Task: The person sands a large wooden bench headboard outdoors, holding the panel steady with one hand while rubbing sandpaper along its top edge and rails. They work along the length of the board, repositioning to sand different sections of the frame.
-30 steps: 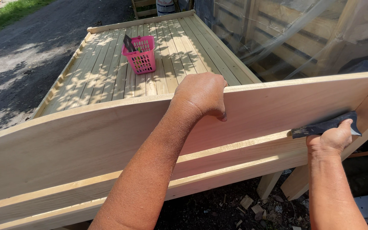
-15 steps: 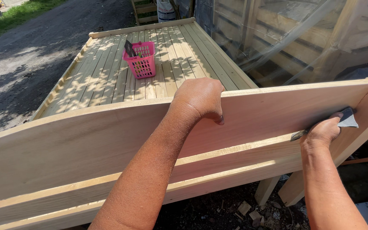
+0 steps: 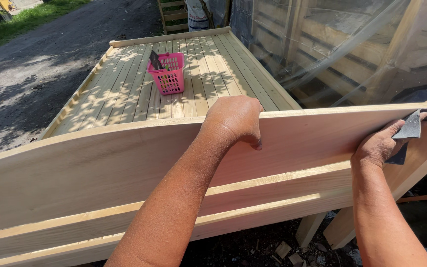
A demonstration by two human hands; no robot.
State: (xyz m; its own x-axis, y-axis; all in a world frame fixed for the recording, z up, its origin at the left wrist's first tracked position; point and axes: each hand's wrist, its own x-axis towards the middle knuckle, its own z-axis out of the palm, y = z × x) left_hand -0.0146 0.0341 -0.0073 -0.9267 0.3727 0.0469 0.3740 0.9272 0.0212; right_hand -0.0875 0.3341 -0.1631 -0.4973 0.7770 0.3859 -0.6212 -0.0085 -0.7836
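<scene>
A long pale wooden board (image 3: pixel 100 168) stands on edge across the view, with narrower rails fixed along its lower part. My left hand (image 3: pixel 235 118) is hooked over the board's top edge near the middle, fingers curled down the far side. My right hand (image 3: pixel 379 146) presses a folded sheet of grey sandpaper (image 3: pixel 411 127) against the board's face near its right end, just below the top edge.
Beyond the board lies a slatted wooden deck (image 3: pixel 124 94) with a pink plastic basket (image 3: pixel 169 76) holding tools. Clear plastic sheeting (image 3: pixel 352 44) covers a timber frame at the right. A paved road (image 3: pixel 35 54) runs at the left. Wood scraps litter the dark ground below.
My right hand with the sandpaper has slid up and to the right along the board's face, toward the top edge. My left hand has kept its grip on the top edge.
</scene>
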